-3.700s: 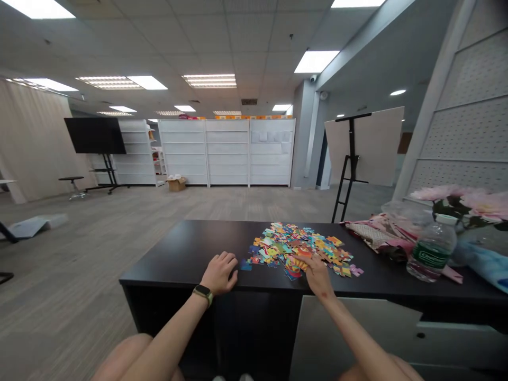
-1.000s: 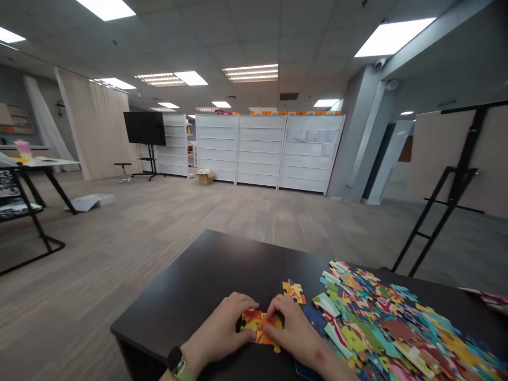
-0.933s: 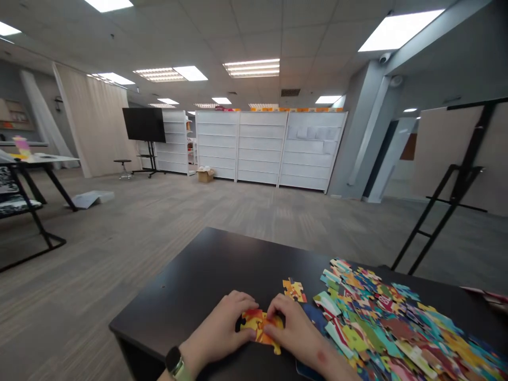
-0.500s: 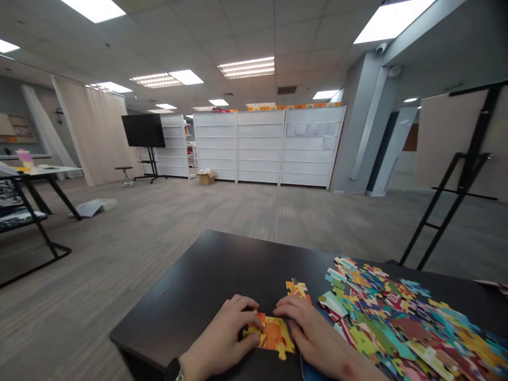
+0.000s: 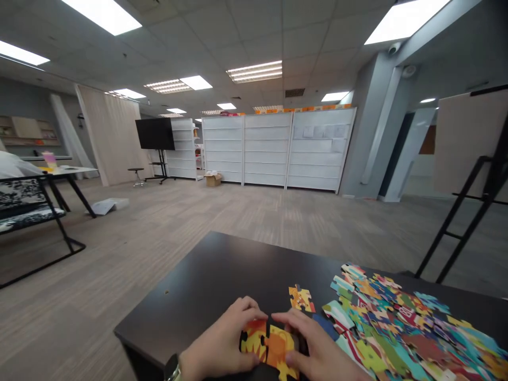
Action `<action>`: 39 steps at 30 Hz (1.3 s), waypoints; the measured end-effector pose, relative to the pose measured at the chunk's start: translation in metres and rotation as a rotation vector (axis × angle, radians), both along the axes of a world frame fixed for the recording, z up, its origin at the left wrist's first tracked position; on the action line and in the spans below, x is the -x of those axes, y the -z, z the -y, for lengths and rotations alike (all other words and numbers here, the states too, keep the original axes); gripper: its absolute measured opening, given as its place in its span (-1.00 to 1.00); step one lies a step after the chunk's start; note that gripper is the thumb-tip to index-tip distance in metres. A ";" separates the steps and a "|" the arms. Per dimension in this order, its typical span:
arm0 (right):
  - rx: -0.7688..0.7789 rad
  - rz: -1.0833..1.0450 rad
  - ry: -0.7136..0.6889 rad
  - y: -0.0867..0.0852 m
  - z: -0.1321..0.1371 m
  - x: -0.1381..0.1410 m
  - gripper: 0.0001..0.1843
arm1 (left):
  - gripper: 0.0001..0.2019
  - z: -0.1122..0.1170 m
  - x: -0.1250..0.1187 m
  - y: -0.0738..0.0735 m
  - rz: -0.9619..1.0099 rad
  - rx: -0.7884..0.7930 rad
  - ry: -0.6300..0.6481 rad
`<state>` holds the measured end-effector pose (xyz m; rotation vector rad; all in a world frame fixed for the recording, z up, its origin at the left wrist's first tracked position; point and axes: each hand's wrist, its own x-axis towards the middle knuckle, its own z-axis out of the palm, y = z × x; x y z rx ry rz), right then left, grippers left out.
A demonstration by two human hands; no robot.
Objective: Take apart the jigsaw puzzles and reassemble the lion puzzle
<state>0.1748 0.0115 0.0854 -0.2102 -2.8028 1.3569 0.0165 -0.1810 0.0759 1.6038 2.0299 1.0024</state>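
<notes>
- Left grip (image 5: 220,344) is curled down over the red-and-yellow end of a joined jigsaw section (image 5: 254,341), fingers pressing from above, holding on.
- Right grip (image 5: 313,352) is cupped over the section's orange end, fingertips almost meeting the left fingers across the join.
- The joined jigsaw section sits between both hands, right by the near edge of the dark surface (image 5: 222,270), its lower tip running to the bottom of the view.
- Just ahead of the right fingers, a small orange cluster (image 5: 300,298) lies apart, not touched.
- Tight on the right: a blue piece (image 5: 325,326) lies just beside the right grip, at the rim of a big jigsaw pile (image 5: 400,328) spreading off the view.
- Room opens left and ahead: a long stretch of surface runs to the diagonal left edge, then carpet floor (image 5: 119,254).
</notes>
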 end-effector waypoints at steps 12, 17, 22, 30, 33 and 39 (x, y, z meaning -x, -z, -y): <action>0.007 -0.140 0.199 0.039 0.000 0.020 -0.63 | -0.40 0.003 -0.004 0.009 -0.079 -0.069 -0.106; -0.305 -0.042 0.291 0.038 0.001 0.020 -0.69 | -0.38 0.004 0.000 0.007 -0.086 -0.029 -0.100; -0.410 -0.091 0.290 0.032 0.004 0.018 -0.83 | -0.47 0.004 0.001 0.006 -0.104 -0.012 -0.074; -0.324 -0.215 0.060 0.032 0.005 0.013 -0.76 | -0.60 0.004 -0.003 0.002 -0.132 0.027 -0.067; -0.348 -0.215 0.038 0.030 0.006 0.011 -0.75 | -0.51 0.004 -0.002 0.004 -0.103 0.001 -0.085; -0.344 -0.255 0.015 0.029 0.005 0.006 -0.58 | -0.53 0.005 -0.003 0.004 -0.128 0.016 -0.060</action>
